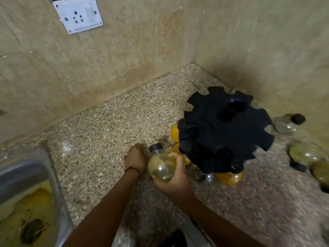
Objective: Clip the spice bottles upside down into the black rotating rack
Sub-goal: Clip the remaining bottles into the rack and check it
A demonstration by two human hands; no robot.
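The black rotating rack (226, 127) stands in the counter's corner, its notched top disc facing me. Several bottles with yellow-orange contents (228, 178) hang or sit under its rim. My right hand (175, 177) grips a round glass spice bottle (161, 165) with a black cap, tilted with the cap pointing up and left, just left of the rack. My left hand (136, 158) sits right beside the bottle's left side, fingers curled; whether it touches the bottle is unclear.
Loose bottles lie on the speckled counter: one with a black cap (289, 123) by the right wall, two greenish ones (307, 154) at the right edge. A steel sink (26, 168) with yellow residue is at lower left. A wall socket (78, 15) is above.
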